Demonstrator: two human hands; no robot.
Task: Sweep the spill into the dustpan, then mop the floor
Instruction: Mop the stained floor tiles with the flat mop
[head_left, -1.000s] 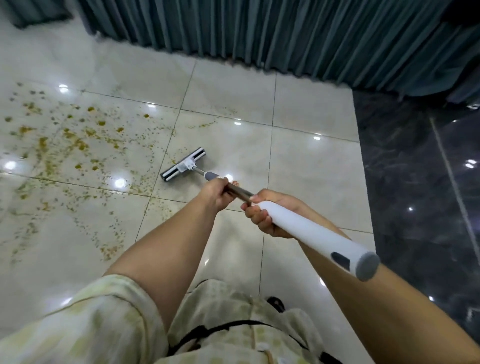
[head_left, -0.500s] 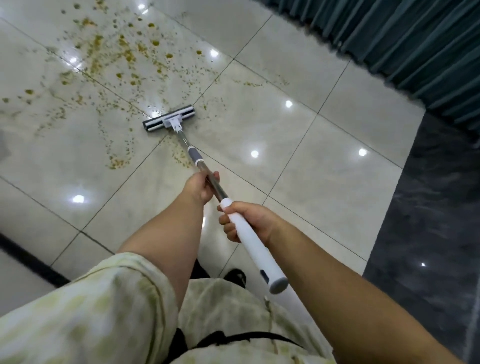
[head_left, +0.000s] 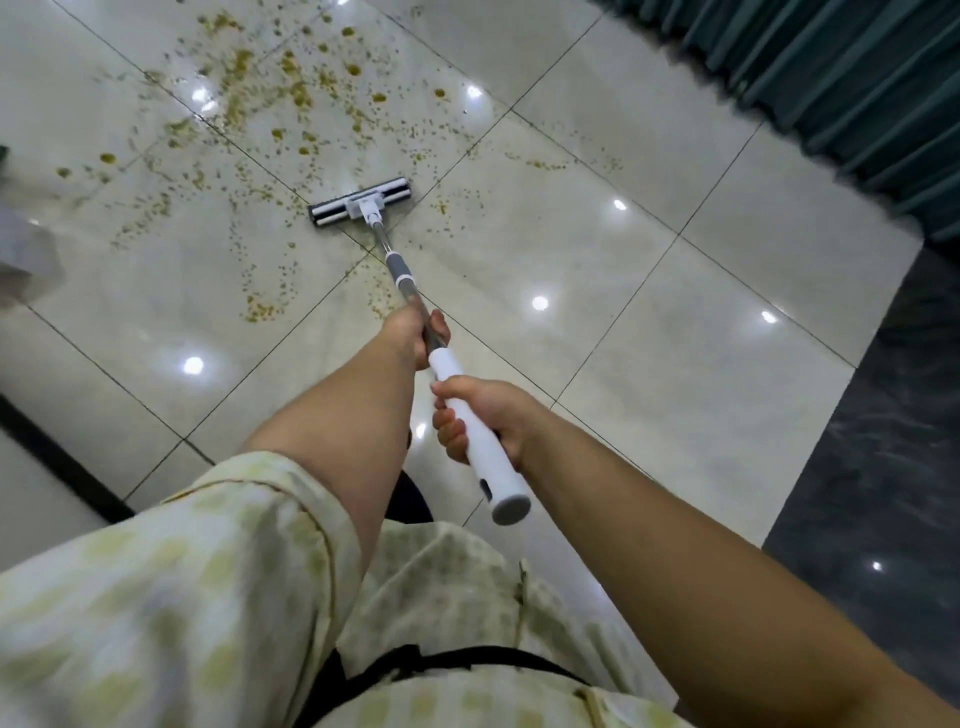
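I have one mop (head_left: 395, 270) and both hands are on it. My left hand (head_left: 415, 332) is the forward one, with its fingers wrapped round the bare metal pole (head_left: 410, 296) just above the white grip (head_left: 483, 452). My right hand (head_left: 480, 415) sits behind it, its fingers curled round that grip and its thumb over the top. The two hands are close together but not touching. One grey collar (head_left: 397, 265) rings the pole ahead of my left hand. The pole slopes away from me down to one flat mop head (head_left: 361, 201), which lies on the floor (head_left: 649, 364) beside a crossing of tile seams. The head is at the near edge of the spill (head_left: 291, 93). The spill is yellow-brown crumbs and a few larger blobs, too many to count, spread over about four pale tiles. Most lie beyond the head and to its left, and thinner trails run to the right and back toward me beside the pole. On my right the pale tiles give way to one band of dark stone (head_left: 883, 415). One teal curtain (head_left: 831, 62) hangs along the far right edge. One black strip (head_left: 52, 462) crosses the floor at my left. My two bare forearms come out of a pale shirt (head_left: 208, 571) with a yellow-green pattern.
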